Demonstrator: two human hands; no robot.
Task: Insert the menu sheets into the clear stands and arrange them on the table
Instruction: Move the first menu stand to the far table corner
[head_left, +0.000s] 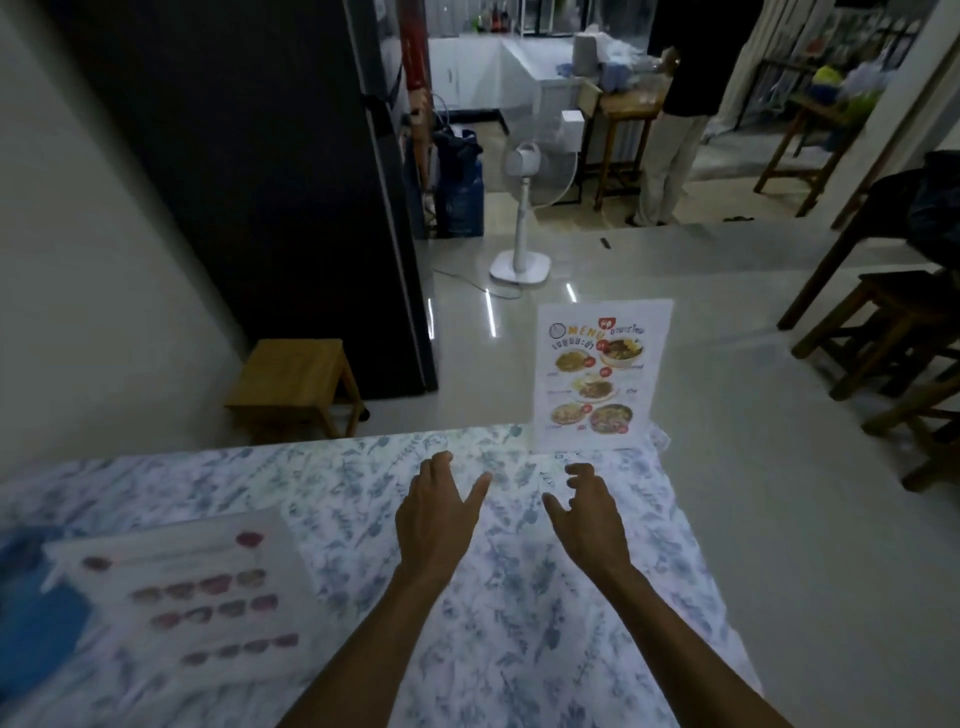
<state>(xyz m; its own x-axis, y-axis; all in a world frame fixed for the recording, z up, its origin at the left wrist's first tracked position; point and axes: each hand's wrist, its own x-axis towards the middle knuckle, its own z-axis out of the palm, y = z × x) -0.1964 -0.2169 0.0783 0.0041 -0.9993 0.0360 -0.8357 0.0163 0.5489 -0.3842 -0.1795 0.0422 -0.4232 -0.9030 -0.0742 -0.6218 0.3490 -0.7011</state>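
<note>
A clear stand (597, 374) with a colourful food menu sheet inside stands upright at the far right corner of the table (322, 483), which has a blue floral cloth. A second menu sheet (192, 592) with rows of small pictures lies flat near the left side. My left hand (434, 512) and my right hand (587, 512) hover over the cloth just in front of the upright stand, fingers spread, holding nothing. Neither hand touches the stand.
A blue object (31, 608) lies at the table's left edge, partly under the flat sheet. Beyond the table are a wooden stool (293, 382), a white standing fan (522, 208), dark stools (893, 332) at the right and a standing person (675, 114) at the back.
</note>
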